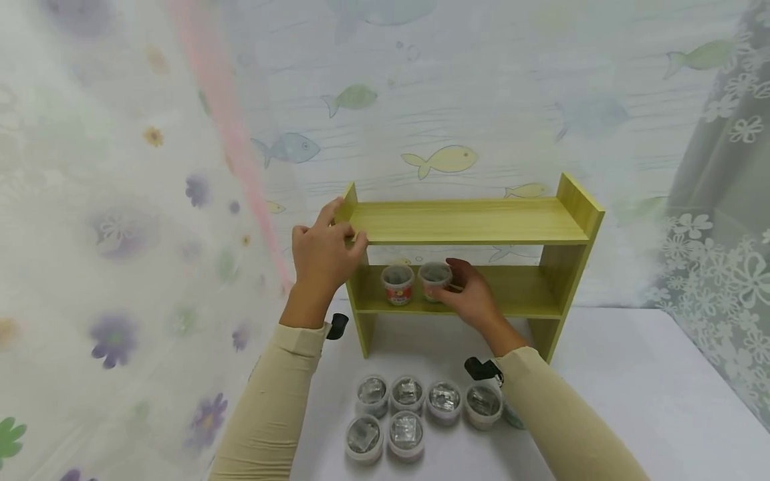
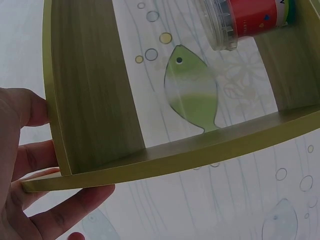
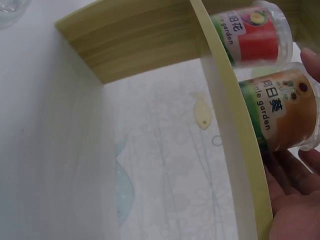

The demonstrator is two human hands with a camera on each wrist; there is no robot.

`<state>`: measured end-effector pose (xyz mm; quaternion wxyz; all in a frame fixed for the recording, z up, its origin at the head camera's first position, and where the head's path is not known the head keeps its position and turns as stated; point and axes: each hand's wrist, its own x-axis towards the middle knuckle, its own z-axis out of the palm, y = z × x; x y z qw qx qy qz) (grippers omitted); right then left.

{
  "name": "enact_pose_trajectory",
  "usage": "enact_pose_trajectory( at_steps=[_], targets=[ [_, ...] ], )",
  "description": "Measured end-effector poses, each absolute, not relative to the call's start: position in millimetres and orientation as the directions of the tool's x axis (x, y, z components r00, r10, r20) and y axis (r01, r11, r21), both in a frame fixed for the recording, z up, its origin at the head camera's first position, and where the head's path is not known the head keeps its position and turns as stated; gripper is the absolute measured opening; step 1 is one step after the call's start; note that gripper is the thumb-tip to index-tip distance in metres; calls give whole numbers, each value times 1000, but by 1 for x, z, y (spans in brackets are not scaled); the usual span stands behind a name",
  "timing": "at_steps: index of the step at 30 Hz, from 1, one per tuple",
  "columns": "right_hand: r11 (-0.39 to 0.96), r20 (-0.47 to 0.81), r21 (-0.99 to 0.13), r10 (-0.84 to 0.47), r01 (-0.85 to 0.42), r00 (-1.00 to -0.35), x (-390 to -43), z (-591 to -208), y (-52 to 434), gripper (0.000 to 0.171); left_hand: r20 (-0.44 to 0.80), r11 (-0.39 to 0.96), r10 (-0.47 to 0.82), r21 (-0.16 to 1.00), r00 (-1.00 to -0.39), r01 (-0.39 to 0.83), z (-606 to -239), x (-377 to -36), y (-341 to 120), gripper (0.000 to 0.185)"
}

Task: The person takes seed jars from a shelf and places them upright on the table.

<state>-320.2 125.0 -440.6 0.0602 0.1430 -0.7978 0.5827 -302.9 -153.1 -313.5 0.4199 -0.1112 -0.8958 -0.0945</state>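
A small yellow-green wooden shelf rack (image 1: 469, 224) stands upright on the white surface. My left hand (image 1: 327, 250) grips its upper left corner; the left wrist view shows the fingers (image 2: 37, 157) on both sides of the board's edge. On the middle board, my right hand (image 1: 472, 294) holds a clear plastic cup (image 1: 434, 280) between thumb and fingers. Its orange and green label (image 3: 280, 107) reads "little garden" in the right wrist view. Just left of it, a similar cup with a red label (image 1: 398, 286) sits on the same board.
Several more lidded cups (image 1: 407, 434) with silvery packets inside stand in two rows on the white tabletop (image 1: 625, 394) before the rack. One cup (image 1: 514, 417) is partly hidden by the right forearm. Behind the rack hangs a fish-patterned wall covering (image 1: 448, 159).
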Motion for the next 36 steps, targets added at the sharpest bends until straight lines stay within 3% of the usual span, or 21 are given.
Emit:
enact_pose_trajectory(
  at_steps=[13, 36],
  targets=[
    [322, 287, -889, -164, -326, -944, -321, -439, 126, 75, 785, 957, 124, 68, -607, 283, -311, -300, -153, 27],
    [449, 271, -827, -208, -338, -940, -311, -429, 134, 63, 750, 968, 114, 63, -651, 242, -308, -293, -150, 28]
  ],
)
